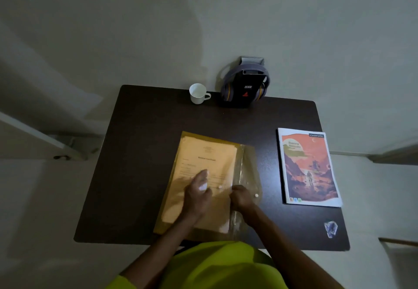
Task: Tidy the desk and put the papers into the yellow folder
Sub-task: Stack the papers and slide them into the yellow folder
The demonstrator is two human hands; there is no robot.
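The yellow translucent folder lies in the middle of the dark desk. Printed papers show through its cover, inside it. The folder's flap, with a white snap button, lies open to the right. My left hand rests flat on the folder over the papers, fingers spread. My right hand grips the folder's right edge at the base of the flap, fingers curled around it.
A white cup and a black box with headphones around it stand at the desk's far edge. An orange-covered notebook lies on the right. A small crumpled wrapper sits near the front right corner.
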